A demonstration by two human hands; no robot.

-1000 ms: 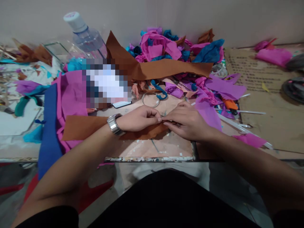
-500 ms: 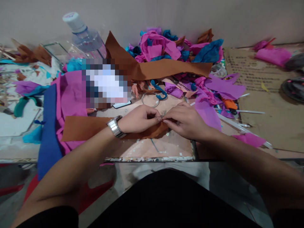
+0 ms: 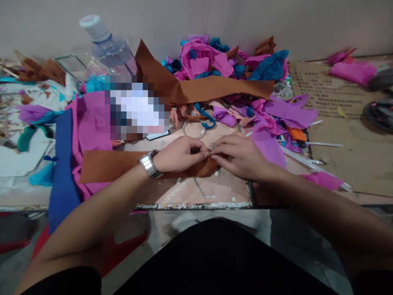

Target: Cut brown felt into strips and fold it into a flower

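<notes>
A long brown crepe paper strip [image 3: 107, 164] stretches across the table beneath my left wrist. Its right end is gathered at my fingertips. My left hand [image 3: 179, 155], below a metal watch [image 3: 150, 164], pinches that end between thumb and forefinger. Fingertip to fingertip with it, my right hand [image 3: 238, 155] is closed in a pinch on the same spot, its fingers curled. Any small part inside the pinch is hidden. Just beyond the hands lie a pale wire ring [image 3: 194, 130] and a twisted blue paper piece [image 3: 208, 119].
A large plastic bottle [image 3: 112, 53] stands at the back left, near a blurred-out phone [image 3: 158, 135]. Crumpled pink, blue and purple paper [image 3: 211, 61] heaps along the wall. Green-handled pliers [image 3: 26, 138] lie left; an orange cutter [image 3: 297, 135] and cardboard [image 3: 337, 155] are at right.
Both hands stay pinched together in almost the same place. The right end of the brown strip has shifted very slightly upward beneath the fingers.
</notes>
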